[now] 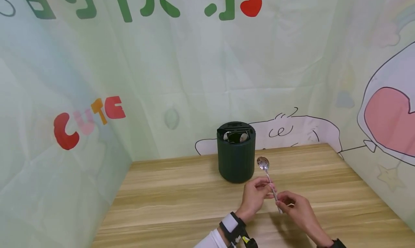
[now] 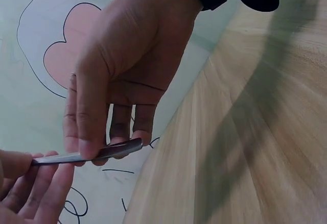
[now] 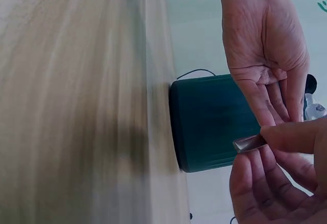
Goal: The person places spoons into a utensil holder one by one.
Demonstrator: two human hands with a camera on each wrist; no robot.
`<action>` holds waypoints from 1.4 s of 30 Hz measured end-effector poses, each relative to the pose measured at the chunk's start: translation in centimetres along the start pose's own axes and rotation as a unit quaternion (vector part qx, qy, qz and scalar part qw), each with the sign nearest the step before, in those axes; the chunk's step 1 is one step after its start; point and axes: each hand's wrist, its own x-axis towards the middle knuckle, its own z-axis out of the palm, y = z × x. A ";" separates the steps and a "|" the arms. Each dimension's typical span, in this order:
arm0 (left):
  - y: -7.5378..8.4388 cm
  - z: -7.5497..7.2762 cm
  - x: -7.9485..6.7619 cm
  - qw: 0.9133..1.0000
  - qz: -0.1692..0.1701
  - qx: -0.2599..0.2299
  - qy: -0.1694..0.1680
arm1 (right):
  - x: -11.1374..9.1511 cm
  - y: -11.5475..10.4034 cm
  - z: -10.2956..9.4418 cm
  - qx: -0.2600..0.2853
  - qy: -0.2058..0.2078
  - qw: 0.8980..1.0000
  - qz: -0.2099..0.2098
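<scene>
A shiny metal spoon (image 1: pixel 263 163) is held above the wooden table, its bowl up and away from the person. My left hand (image 1: pixel 253 197) pinches the middle of the handle between thumb and fingers. Nearer the handle's end, my right hand (image 1: pixel 297 209) pinches it too. In the left wrist view, the handle (image 2: pixel 59 158) runs from the left fingertips to the right ones. The right wrist view shows the flat handle end (image 3: pixel 249 143) poking out from the right thumb and fingers. Just beyond the left hand stands a dark green utensil holder (image 1: pixel 236 161), upright, with shiny metal pieces in its open top.
The wood-grain table (image 1: pixel 162 201) reaches back to a pale green printed cloth (image 1: pixel 194 60) that hangs behind it and along both sides. The utensil holder stands near the table's back edge. A strap with a device (image 1: pixel 232 226) is on the left wrist.
</scene>
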 end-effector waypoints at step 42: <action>7.4 -3.9 1.4 0.966 0.162 0.191 -0.060 | 7.4 -10.0 -1.7 0.081 0.019 0.992 -0.096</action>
